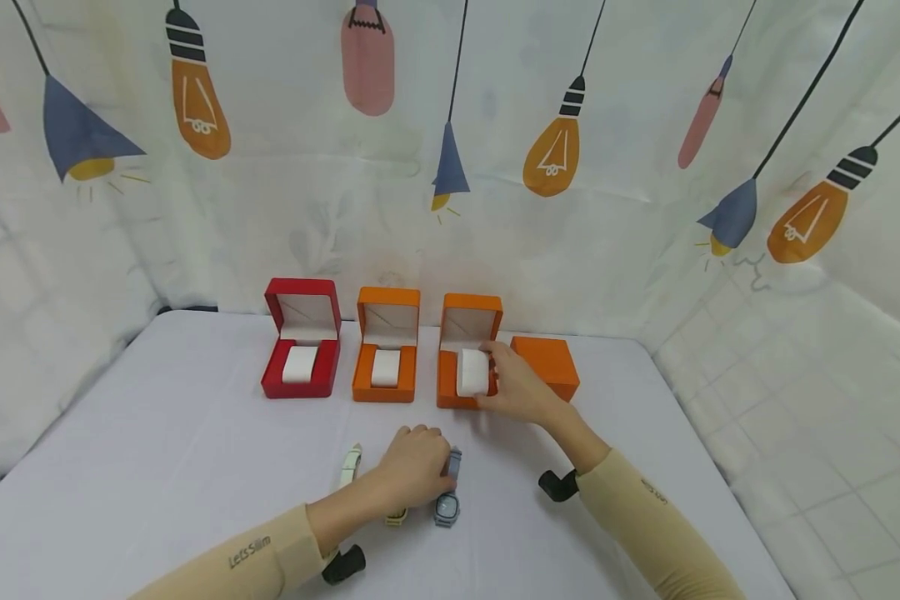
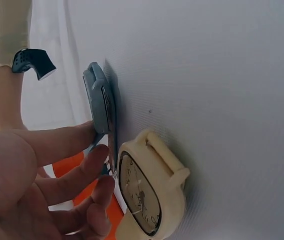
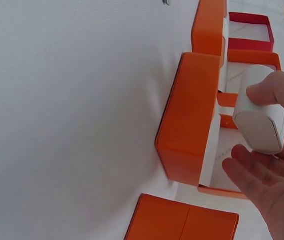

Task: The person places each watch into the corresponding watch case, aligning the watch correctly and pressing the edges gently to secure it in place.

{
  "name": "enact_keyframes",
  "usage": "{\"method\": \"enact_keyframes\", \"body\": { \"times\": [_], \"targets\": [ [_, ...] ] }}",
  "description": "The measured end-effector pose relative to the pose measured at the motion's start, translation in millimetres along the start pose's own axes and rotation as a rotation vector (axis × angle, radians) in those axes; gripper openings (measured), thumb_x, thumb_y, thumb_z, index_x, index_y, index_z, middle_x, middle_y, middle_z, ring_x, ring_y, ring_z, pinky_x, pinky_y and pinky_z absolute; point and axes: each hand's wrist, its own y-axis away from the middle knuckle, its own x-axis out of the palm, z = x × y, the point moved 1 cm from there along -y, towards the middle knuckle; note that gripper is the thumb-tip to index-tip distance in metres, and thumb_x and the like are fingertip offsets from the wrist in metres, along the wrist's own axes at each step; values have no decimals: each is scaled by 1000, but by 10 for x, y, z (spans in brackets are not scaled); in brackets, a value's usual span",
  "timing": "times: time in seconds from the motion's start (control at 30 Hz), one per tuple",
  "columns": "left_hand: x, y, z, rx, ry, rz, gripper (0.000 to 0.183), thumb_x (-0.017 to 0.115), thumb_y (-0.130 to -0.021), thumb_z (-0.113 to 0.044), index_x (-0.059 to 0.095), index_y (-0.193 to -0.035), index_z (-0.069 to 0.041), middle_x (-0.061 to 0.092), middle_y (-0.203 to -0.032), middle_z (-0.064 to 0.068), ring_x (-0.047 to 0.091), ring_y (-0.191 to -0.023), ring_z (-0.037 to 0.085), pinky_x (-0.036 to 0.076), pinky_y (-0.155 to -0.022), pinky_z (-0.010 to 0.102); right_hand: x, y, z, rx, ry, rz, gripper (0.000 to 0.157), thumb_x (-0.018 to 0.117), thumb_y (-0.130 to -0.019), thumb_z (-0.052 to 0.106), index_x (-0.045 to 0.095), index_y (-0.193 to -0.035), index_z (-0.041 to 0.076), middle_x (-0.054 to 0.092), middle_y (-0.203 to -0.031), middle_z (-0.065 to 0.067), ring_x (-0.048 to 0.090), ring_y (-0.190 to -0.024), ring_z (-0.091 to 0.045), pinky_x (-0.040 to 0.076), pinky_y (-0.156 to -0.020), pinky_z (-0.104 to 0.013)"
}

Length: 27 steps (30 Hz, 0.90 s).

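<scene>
My right hand (image 1: 523,385) grips a white watch cushion (image 1: 472,372) between thumb and fingers. It is tilted above the open orange watch box (image 1: 458,402), seemingly lifted out of its slot in the right wrist view. My left hand (image 1: 412,467) pinches the strap of a blue-grey wristwatch (image 1: 447,508) lying on the table, its square case towards me. Beside those fingers is a cream wristwatch (image 2: 174,200) with a dark-rimmed dial. In the head view a yellowish watch (image 1: 396,517) and a pale strap (image 1: 351,462) show around the left hand and forearm, which partly hide them.
A red watch box (image 1: 298,389) and another orange watch box (image 1: 382,395) stand open at the back, each with a white cushion inside. A closed orange box (image 1: 546,362) sits at right behind my right hand. The white-covered table (image 1: 157,450) meets a curtain at the back.
</scene>
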Motion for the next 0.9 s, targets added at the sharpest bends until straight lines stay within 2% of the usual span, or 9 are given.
{"method": "enact_keyframes", "body": {
  "times": [0.2,0.43,0.63,0.9],
  "targets": [
    [-8,8,-15,1,33,0,34,86,-84,-26,60,-64,-19,48,-67,-8,46,-66,12,38,-61,31,6,21,-38,58,-127,-11,79,85,-81,12,41,-146,0,54,-136,-10,60,-108,-24,57,-93,-40],
    [5,21,-10,2,159,30,32,83,-87,-20,57,-68,-17,49,-61,-9,46,-58,7,40,-53,25,-7,58,-35,91,-238,-20,77,85,-82,9,43,-146,3,53,-138,-10,60,-110,-26,57,-93,-45],
    [20,21,16,-13,273,65,30,81,-90,-18,56,-72,-17,50,-60,-9,47,-56,5,40,-50,22,-13,64,-28,99,-262,-18,77,85,-83,10,43,-147,5,52,-139,-10,59,-113,-28,56,-95,-48],
    [-12,59,23,3,391,72,25,78,-92,-13,59,-77,-15,54,-63,-8,50,-57,5,44,-51,22,-21,97,-10,98,-278,-32,77,86,-83,9,44,-148,8,52,-142,-5,60,-114,-23,56,-95,-40]
  ]
}}
